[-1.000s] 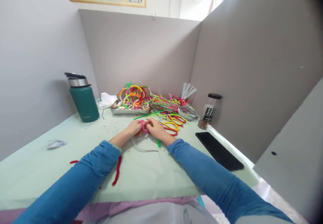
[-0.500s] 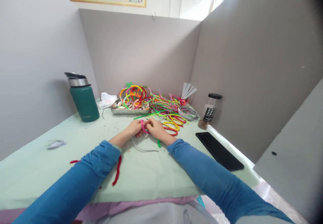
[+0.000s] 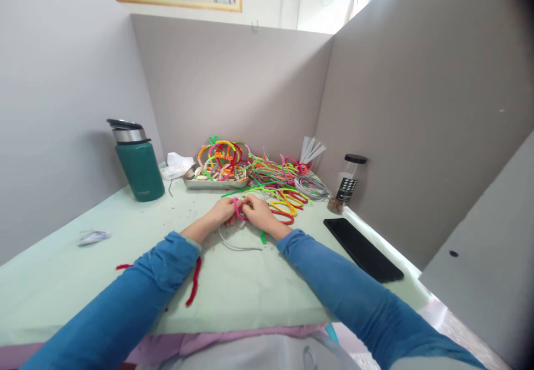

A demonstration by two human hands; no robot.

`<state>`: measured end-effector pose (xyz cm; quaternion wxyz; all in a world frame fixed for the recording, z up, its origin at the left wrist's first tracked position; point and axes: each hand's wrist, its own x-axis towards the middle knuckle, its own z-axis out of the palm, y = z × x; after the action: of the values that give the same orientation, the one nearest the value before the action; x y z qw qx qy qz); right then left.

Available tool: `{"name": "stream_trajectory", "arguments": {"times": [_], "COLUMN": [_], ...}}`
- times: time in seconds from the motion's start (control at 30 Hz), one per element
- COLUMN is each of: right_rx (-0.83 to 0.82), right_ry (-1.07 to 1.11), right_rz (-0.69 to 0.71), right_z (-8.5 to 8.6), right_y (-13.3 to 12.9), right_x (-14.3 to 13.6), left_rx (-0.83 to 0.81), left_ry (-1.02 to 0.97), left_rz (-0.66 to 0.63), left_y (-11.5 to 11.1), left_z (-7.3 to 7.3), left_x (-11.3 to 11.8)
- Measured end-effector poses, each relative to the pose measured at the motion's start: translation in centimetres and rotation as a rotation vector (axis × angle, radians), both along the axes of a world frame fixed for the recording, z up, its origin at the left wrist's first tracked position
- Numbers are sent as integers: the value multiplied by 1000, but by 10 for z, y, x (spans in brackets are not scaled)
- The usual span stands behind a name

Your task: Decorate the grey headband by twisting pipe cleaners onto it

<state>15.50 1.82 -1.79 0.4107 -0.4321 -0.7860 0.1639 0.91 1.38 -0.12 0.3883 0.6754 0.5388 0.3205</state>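
Observation:
My left hand (image 3: pixel 224 212) and my right hand (image 3: pixel 256 212) meet over the middle of the table, both with fingers closed. Between them is a pink pipe cleaner (image 3: pixel 237 207), bent into a curve, its ends hidden by the fingers. A thin grey wire (image 3: pixel 237 248) trails from below the hands onto the cloth. Beside my right wrist lies a short green pipe cleaner piece (image 3: pixel 262 237). Red and yellow pipe cleaner loops (image 3: pixel 283 208) rest just right of my right hand. One red pipe cleaner piece (image 3: pixel 194 284) lies near my left sleeve.
Behind the hands stand a metal tray (image 3: pixel 214 184) with colourful pipe cleaner hoops, a pipe cleaner heap (image 3: pixel 273 172) and a grey wire coil (image 3: pixel 312 188). A green bottle (image 3: pixel 142 171) is at left; a clear jar (image 3: pixel 345 186) and black phone (image 3: pixel 362 250) are at right. Grey partitions (image 3: pixel 233 80) surround the table.

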Motion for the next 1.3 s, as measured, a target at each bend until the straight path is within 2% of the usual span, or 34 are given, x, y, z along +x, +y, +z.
{"name": "stream_trajectory", "arguments": {"times": [0.5,0.87,1.3], "right_rx": [-15,-26,-49], "right_ry": [6,-8,-57], "right_rz": [3,0,-14], "right_z": [-1,-1,4], "right_y": [2,2,0], "right_x": [0,0,0], "left_rx": [15,24,58], "left_ry": [43,131,183], "left_rz": [-14,2,18], "left_y": [1,-5,0], "left_z": [-1,6,1], "left_x": [0,2,1]}}
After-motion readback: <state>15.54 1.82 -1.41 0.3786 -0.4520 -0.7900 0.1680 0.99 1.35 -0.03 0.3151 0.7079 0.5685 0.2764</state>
